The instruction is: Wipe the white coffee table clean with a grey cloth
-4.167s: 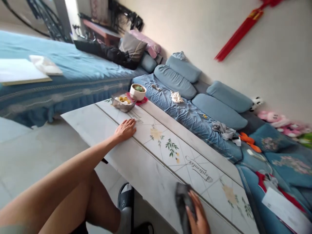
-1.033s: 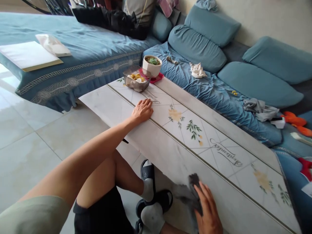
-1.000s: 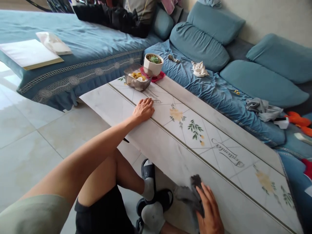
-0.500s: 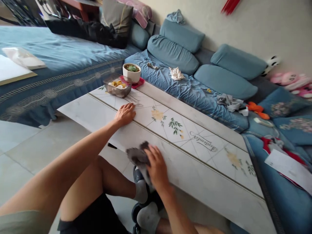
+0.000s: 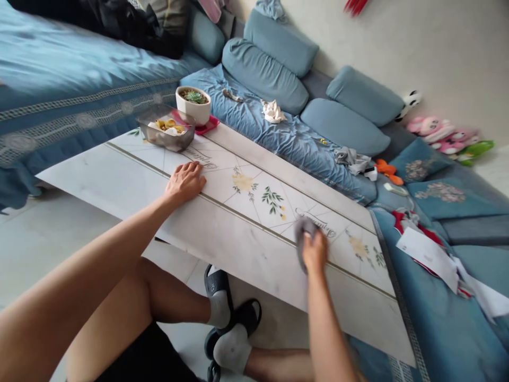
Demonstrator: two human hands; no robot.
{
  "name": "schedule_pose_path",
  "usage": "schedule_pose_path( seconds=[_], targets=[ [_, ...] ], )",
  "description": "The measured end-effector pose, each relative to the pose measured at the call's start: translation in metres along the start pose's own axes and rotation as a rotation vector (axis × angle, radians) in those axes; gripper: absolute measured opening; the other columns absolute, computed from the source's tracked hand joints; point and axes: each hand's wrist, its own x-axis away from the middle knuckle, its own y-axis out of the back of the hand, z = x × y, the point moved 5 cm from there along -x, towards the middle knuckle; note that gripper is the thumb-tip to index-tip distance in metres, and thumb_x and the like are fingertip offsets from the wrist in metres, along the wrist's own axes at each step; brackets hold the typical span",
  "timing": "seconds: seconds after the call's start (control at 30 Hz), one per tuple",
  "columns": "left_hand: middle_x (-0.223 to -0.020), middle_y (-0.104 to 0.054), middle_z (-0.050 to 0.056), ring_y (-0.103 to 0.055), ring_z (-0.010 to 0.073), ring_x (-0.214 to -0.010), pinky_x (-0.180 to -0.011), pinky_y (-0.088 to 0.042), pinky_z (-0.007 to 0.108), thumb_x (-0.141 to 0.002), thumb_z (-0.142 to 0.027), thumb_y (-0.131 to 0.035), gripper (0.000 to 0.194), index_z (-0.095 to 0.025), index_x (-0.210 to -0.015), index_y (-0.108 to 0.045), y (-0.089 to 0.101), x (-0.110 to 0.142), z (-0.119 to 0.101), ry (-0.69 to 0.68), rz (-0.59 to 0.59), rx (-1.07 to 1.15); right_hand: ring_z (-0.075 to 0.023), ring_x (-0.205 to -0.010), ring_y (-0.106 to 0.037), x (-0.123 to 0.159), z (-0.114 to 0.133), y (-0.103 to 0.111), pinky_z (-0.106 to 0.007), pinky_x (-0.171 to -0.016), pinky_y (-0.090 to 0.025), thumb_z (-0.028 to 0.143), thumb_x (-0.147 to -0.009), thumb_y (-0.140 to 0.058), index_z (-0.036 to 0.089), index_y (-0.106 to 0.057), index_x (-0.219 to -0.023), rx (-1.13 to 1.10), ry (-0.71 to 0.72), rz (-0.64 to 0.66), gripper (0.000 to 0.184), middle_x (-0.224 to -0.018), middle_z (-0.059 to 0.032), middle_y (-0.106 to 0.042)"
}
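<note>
While the person sits at a long worktop printed to look like white marble, both bare arms reach across it. The right hand is clenched, its fingers curled around a bunched gray cloth. The cloth is at the hand's left side, against the surface, with its length lying roughly in line with the forearm. The left hand rests open and flat on the worktop, holding nothing and well apart from the cloth, so the right hand is clearly the nearer.

The worktop's long axis runs diagonally, from lower right up to upper left, past both hands. Its pattern has an olive line, yellow flowers and green leaves.

Just beyond the cloth, cursive lettering lies upside down to the person and slightly blurred; it seems to read "September". A matching word lies beyond the left hand. At the far end stand a clear tub of yellow food and a white pot holding a succulent.
</note>
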Motion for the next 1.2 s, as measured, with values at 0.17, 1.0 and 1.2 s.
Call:
schedule_pose_path(
  seconds=[0.17, 1.0, 1.2],
  targets=[
    [-0.177, -0.053, 0.019, -0.047, 0.0313, -0.167, -0.141, -0.032, 0.047, -0.114, -0.039, -0.036, 0.063, -0.010, -0.167, -0.055, 0.001, 0.001, 0.002, -0.006, 0.064, -0.013, -0.0291, -0.162, -0.048, 0.070, 0.146, -0.077, -0.048, -0.139, -0.040, 0.028, -0.109, -0.063, 0.019, -0.067, -0.156, -0.187, 0.558, 0.269, 0.049, -0.169, -0.0122, -0.060],
    [-0.176, -0.053, 0.021, -0.046, 0.0349, -0.166, -0.140, -0.031, 0.052, -0.111, -0.038, -0.036, 0.067, -0.009, -0.169, -0.054, -0.004, 0.000, 0.003, -0.026, 0.026, 0.018, -0.0274, -0.163, -0.049, 0.084, 0.116, -0.071, -0.048, -0.138, -0.044, 0.020, -0.111, -0.063, 0.021, -0.061, -0.165, -0.241, 0.699, 0.295, 0.053, -0.168, -0.0124, -0.061],
    [-0.174, -0.054, 0.022, -0.047, 0.0373, -0.164, -0.138, -0.033, 0.053, -0.115, -0.043, -0.033, 0.066, -0.008, -0.166, -0.055, -0.007, -0.004, 0.004, -0.038, 0.012, -0.019, -0.0334, -0.152, -0.060, 0.084, -0.033, -0.005, -0.056, -0.126, -0.056, 0.044, -0.121, -0.054, 0.022, -0.063, -0.163, -0.136, 0.461, 0.048, 0.048, -0.162, -0.0149, -0.065]
  ],
)
